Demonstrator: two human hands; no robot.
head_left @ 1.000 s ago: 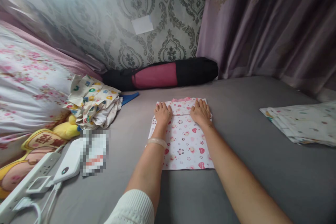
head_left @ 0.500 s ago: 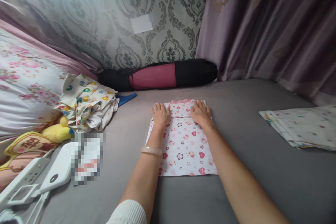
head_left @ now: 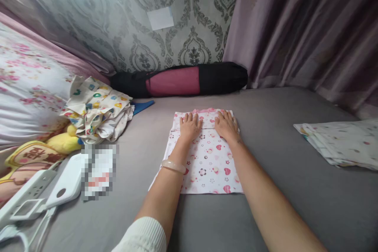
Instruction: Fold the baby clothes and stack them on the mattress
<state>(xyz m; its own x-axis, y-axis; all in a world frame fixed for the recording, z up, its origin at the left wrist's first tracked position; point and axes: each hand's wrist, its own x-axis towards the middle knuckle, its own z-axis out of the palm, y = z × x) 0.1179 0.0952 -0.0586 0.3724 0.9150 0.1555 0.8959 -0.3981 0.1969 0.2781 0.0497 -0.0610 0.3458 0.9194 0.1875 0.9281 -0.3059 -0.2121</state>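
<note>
A folded white garment (head_left: 206, 161), printed with pink hearts and flowers, lies flat on the grey bed sheet. A band is folded over at its far end, where a pink trim shows. My left hand (head_left: 189, 127) rests palm down on this band, fingers stretched out. Beside it, my right hand (head_left: 226, 126) lies flat near the band's right end, its fingers also extended. Neither hand grips anything. My left forearm, with a pale bangle (head_left: 173, 166), covers part of the garment's left side.
A black and pink long bag (head_left: 174, 81) lies along the patterned wall. Crumpled printed cloth (head_left: 100, 106), a yellow plush toy (head_left: 63, 143), a power strip (head_left: 31, 193) and a white power bank (head_left: 69, 179) are on the left. Folded cloth (head_left: 342, 141) lies to the right.
My left hand has slid right along the folded band, uncovering its left corner. More of the garment's lower left edge sticks out. My right hand stays nearly in place.
</note>
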